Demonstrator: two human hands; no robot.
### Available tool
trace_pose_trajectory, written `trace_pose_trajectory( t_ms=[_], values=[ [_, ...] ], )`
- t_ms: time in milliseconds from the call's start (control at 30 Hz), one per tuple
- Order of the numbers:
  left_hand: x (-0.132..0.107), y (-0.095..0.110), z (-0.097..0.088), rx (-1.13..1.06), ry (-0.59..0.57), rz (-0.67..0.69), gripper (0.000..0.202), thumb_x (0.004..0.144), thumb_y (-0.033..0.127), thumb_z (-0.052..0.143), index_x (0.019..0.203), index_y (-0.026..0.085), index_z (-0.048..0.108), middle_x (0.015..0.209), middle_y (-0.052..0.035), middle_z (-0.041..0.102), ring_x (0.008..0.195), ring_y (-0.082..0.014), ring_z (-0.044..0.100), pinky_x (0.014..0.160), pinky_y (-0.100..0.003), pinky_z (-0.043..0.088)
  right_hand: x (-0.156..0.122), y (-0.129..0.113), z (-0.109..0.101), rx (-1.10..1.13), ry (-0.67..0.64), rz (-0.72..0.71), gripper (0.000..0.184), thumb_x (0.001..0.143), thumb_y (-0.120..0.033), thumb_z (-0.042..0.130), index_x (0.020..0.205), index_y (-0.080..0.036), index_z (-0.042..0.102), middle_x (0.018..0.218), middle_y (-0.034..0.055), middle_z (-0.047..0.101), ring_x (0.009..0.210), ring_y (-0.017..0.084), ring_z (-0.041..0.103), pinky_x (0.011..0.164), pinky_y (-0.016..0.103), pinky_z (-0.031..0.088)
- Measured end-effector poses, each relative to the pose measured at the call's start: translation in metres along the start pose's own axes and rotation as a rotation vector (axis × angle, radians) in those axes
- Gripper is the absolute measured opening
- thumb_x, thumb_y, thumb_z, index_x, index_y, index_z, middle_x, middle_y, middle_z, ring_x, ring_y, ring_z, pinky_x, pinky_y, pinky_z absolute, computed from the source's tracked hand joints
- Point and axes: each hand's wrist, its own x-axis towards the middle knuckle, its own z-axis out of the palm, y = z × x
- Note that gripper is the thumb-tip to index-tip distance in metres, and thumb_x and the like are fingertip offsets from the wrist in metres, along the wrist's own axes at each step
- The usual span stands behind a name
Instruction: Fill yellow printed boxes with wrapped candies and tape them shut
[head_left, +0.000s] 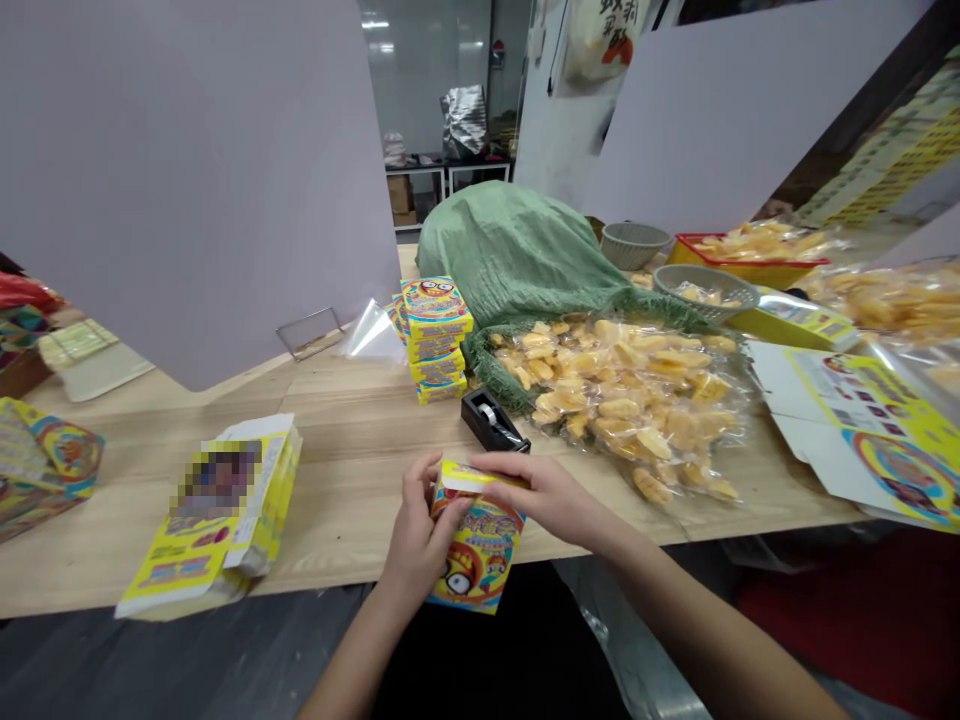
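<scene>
Between my hands, at the table's front edge, is a small yellow cardboard box [487, 550] with a cartoon face on it. My left hand [424, 525] grips its left side, thumb across the front. My right hand [536, 495] has its fingers closed on the top flap [461, 477], whose white edge shows. Just beyond the box sits a black tape dispenser [491, 420]. Right of that, a heap of clear-wrapped yellow pieces [637, 390] spills from a green woven sack [517, 250]. Several finished-looking boxes [437, 335] are stacked behind the dispenser.
A pile of flattened yellow cartons [217, 520] lies at the left, with a larger printed box [52, 460] beyond it. Large printed card sheets [862, 420] overhang the front edge at right. Grey baskets [705, 288] and a red-rimmed tray [750, 255] stand behind the heap.
</scene>
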Motion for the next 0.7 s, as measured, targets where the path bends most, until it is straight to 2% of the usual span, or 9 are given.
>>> trace_pose_trajectory(
  t_ms=[167,300,367,467,567,633,700],
  values=[
    [-0.004,0.004,-0.001,-0.044,-0.016,0.003,0.054,0.090,0.034,0.053,0.136,0.025,0.025,0.121,-0.0076,0.053,0.106,-0.0194,0.058,0.089,-0.033,0.049,0.000,-0.001,0.001,-0.141,0.086,-0.054,0.029,0.088,-0.037,0.057,0.111,-0.025,0.070,0.111,0.0033,0.071,0.099,0.023,0.067,0.088,0.040,0.054],
    [-0.005,0.008,-0.003,0.001,-0.005,-0.023,0.059,0.091,0.035,0.053,0.141,0.027,0.024,0.118,-0.0060,0.052,0.101,-0.0176,0.058,0.090,-0.033,0.047,-0.001,0.002,0.001,-0.328,0.095,-0.216,0.029,0.091,-0.031,0.053,0.113,-0.023,0.069,0.114,0.0049,0.070,0.101,0.021,0.067,0.091,0.036,0.053],
    [-0.003,0.010,-0.004,0.035,-0.019,-0.018,0.058,0.092,0.035,0.052,0.143,0.028,0.025,0.122,-0.0067,0.050,0.106,-0.0187,0.055,0.093,-0.034,0.045,-0.003,0.004,0.000,-0.387,0.094,-0.271,0.030,0.093,-0.030,0.050,0.116,-0.023,0.068,0.116,0.0055,0.069,0.104,0.021,0.066,0.092,0.036,0.052],
    [-0.001,0.014,-0.006,0.077,-0.085,0.021,0.046,0.093,0.033,0.049,0.137,0.029,0.036,0.128,-0.0069,0.049,0.117,-0.0205,0.049,0.098,-0.034,0.041,-0.008,0.005,0.001,-0.430,0.068,-0.285,0.031,0.095,-0.029,0.046,0.119,-0.024,0.065,0.118,0.0052,0.068,0.106,0.020,0.065,0.093,0.036,0.052],
    [0.000,0.018,-0.009,0.072,-0.123,0.042,0.032,0.095,0.032,0.046,0.126,0.027,0.047,0.121,-0.0060,0.053,0.111,-0.0192,0.053,0.096,-0.033,0.042,-0.018,0.003,0.005,-0.463,0.019,-0.296,0.037,0.096,-0.028,0.043,0.130,-0.024,0.056,0.131,0.0057,0.060,0.119,0.020,0.058,0.101,0.039,0.047],
    [0.001,0.018,-0.010,0.079,-0.092,0.059,0.028,0.094,0.031,0.046,0.121,0.025,0.048,0.115,-0.0052,0.054,0.106,-0.0181,0.055,0.092,-0.031,0.044,-0.024,0.002,0.008,-0.451,0.080,-0.280,0.041,0.096,-0.026,0.043,0.136,-0.022,0.048,0.137,0.0083,0.053,0.125,0.021,0.052,0.104,0.041,0.044],
    [0.001,0.016,-0.011,0.108,-0.024,0.095,0.025,0.094,0.030,0.047,0.118,0.025,0.047,0.111,-0.0040,0.055,0.101,-0.0162,0.056,0.088,-0.028,0.046,-0.027,0.002,0.010,-0.393,0.196,-0.261,0.037,0.095,-0.026,0.045,0.131,-0.020,0.051,0.134,0.0113,0.056,0.121,0.021,0.056,0.097,0.039,0.051]
  ],
)
